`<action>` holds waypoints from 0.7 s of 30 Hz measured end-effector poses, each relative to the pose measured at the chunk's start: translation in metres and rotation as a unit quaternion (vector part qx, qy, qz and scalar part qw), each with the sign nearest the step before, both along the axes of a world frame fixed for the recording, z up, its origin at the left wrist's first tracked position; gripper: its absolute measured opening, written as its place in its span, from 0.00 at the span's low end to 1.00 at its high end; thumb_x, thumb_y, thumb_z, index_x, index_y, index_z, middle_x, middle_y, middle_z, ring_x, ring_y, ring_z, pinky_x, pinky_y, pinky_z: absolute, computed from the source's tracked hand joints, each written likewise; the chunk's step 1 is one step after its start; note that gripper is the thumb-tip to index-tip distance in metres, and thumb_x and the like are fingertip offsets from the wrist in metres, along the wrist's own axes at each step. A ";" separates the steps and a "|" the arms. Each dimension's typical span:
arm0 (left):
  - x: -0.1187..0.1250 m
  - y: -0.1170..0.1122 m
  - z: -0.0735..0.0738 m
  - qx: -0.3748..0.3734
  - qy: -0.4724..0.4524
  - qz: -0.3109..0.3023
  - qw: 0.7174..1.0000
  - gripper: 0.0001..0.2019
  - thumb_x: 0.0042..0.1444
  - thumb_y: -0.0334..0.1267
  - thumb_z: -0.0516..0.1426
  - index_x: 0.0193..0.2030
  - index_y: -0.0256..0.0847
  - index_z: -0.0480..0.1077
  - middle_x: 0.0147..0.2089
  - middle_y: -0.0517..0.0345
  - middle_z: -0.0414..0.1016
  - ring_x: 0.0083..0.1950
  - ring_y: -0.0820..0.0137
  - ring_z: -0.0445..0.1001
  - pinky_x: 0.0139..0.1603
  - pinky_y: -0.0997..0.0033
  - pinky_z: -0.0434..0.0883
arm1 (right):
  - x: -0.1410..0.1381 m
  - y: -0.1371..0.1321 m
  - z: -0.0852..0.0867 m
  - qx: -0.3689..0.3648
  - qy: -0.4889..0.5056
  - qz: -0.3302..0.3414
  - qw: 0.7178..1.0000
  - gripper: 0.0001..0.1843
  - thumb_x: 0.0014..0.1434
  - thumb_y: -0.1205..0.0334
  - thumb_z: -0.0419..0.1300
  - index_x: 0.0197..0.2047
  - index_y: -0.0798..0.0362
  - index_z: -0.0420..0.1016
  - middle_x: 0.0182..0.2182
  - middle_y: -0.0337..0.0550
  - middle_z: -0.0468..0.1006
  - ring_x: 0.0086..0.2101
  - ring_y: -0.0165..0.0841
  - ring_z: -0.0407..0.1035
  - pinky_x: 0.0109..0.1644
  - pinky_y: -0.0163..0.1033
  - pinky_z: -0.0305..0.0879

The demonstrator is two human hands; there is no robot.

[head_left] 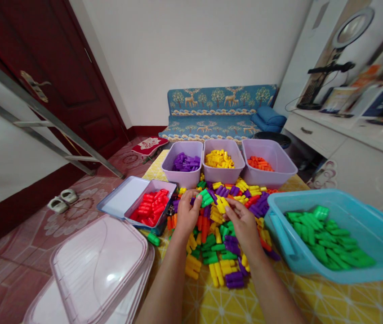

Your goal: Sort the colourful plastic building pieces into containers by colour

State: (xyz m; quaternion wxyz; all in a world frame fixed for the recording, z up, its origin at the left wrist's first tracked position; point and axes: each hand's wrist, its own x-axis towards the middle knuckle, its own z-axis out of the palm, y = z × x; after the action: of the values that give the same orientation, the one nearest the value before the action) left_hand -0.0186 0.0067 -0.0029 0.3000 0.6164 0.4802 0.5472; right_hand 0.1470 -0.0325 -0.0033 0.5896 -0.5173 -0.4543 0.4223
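My left hand [188, 209] is closed on a green plastic block [207, 198], pinched between thumb and fingers. A yellow plastic block [222, 204] is in the fingertips of my right hand [243, 220], just to the right of the green one. Both hands are over a mixed pile of blocks [211, 245] in yellow, green, purple, orange and red. Behind the pile stand three lilac bins: one holds purple blocks [186, 162], one yellow blocks [219, 158], one orange blocks [260, 164]. Red blocks [150, 207] fill a box at left. Green blocks [326, 238] lie in a blue tub [286, 265] at right.
The table has a yellow patterned cloth [208, 306]. Clear lids [100, 261] are stacked at the front left, and a single green block [153, 239] lies beside them. A blue sofa [211, 121] is behind the table. A metal ladder [43, 105] leans at left.
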 end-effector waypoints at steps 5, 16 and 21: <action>0.005 -0.005 0.013 -0.055 -0.182 -0.086 0.978 0.12 0.57 0.47 0.55 0.37 0.39 0.69 0.38 0.55 0.73 0.40 0.69 0.70 0.42 0.72 0.67 | -0.001 0.001 -0.002 -0.008 0.028 -0.001 1.000 0.21 0.50 0.50 0.64 0.44 0.52 0.76 0.34 0.42 0.79 0.27 0.34 0.71 0.35 0.40 0.69; 0.001 -0.002 0.011 -0.118 -0.208 -0.070 0.969 0.14 0.48 0.47 0.62 0.30 0.35 0.74 0.26 0.60 0.72 0.28 0.74 0.67 0.33 0.75 0.65 | -0.002 0.002 -0.007 -0.034 0.159 0.008 0.987 0.19 0.46 0.53 0.68 0.41 0.52 0.77 0.28 0.36 0.76 0.26 0.28 0.67 0.32 0.35 0.66; -0.002 0.005 0.001 -0.051 -0.064 0.020 0.996 0.10 0.46 0.43 0.63 0.28 0.37 0.75 0.37 0.52 0.74 0.41 0.65 0.72 0.41 0.68 0.68 | 0.002 0.000 0.005 -0.033 0.174 -0.006 0.984 0.20 0.44 0.56 0.70 0.41 0.53 0.75 0.29 0.36 0.77 0.26 0.27 0.68 0.32 0.34 0.67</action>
State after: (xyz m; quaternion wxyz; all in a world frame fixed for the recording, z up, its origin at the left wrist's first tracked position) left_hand -0.0203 0.0116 -0.0023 0.3504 0.5538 0.4997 0.5664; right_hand 0.1494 -0.0322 0.0012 0.6449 -0.4578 -0.3275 0.5170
